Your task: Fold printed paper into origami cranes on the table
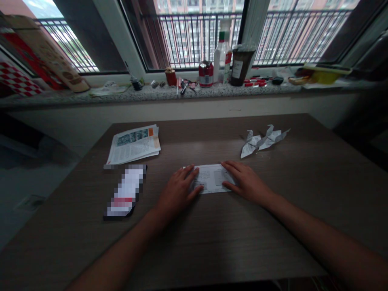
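Observation:
A folded sheet of printed paper point(212, 178) lies flat on the brown table point(194, 242), its long side running left to right. My left hand point(182, 184) rests over its left end, fingers stretched out and apart. Over the right end lies my right hand point(244, 180), its fingers also spread, with the thumb apart from them. Both hands press on the paper from above and grip nothing. Parts of the two ends are hidden under the fingers. Beyond my right hand stand two folded paper cranes point(263, 141), made of printed paper and close together.
Left of my hands lies a phone point(125, 192) with its screen blurred. Behind it is a stack of printed sheets point(135, 143). Along the stone windowsill point(145, 95) stand a red can point(206, 74), a clear bottle point(222, 56), a dark cup point(241, 64) and small tools.

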Demonstrator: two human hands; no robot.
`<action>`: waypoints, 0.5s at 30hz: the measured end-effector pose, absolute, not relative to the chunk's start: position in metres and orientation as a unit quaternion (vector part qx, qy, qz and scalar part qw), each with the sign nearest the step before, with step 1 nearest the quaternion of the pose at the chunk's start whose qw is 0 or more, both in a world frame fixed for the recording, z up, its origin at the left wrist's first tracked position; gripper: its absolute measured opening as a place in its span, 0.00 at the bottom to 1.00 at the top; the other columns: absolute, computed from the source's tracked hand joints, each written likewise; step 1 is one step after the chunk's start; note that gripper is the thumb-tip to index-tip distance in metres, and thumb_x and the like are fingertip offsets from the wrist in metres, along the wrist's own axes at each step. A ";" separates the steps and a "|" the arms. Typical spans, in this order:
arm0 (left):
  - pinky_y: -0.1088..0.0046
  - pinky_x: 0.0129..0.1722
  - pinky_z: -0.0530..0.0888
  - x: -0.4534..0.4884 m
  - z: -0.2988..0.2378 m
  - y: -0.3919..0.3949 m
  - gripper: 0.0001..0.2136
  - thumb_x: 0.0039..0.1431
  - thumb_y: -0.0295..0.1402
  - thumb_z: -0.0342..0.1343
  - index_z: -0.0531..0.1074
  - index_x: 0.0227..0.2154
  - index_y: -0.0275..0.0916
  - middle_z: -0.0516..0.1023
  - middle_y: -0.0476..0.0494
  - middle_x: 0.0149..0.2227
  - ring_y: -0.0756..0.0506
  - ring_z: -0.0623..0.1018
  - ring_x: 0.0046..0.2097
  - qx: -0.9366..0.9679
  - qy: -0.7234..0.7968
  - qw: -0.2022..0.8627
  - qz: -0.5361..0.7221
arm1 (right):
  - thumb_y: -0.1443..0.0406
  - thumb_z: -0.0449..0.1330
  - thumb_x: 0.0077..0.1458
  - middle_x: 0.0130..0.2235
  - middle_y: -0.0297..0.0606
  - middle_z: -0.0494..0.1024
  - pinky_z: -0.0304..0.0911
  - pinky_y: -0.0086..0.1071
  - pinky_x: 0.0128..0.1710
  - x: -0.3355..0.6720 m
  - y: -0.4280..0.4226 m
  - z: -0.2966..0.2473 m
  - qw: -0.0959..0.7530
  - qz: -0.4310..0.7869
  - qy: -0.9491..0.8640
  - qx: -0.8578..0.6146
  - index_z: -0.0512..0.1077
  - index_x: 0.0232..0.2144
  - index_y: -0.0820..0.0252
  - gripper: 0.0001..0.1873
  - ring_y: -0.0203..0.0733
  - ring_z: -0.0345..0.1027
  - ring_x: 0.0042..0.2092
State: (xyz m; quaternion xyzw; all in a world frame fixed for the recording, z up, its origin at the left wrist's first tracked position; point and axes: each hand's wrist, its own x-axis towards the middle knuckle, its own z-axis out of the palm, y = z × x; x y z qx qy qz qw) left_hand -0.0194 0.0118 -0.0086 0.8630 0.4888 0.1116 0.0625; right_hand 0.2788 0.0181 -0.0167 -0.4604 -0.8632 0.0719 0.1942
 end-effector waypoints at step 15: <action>0.50 0.65 0.69 -0.018 -0.009 0.011 0.29 0.70 0.44 0.57 0.60 0.70 0.44 0.66 0.37 0.68 0.33 0.69 0.66 0.857 0.493 0.080 0.128 | 0.59 0.64 0.65 0.62 0.49 0.76 0.65 0.56 0.62 0.276 0.017 -0.018 0.220 0.060 -0.865 -0.446 0.68 0.64 0.57 0.28 0.57 0.70 0.61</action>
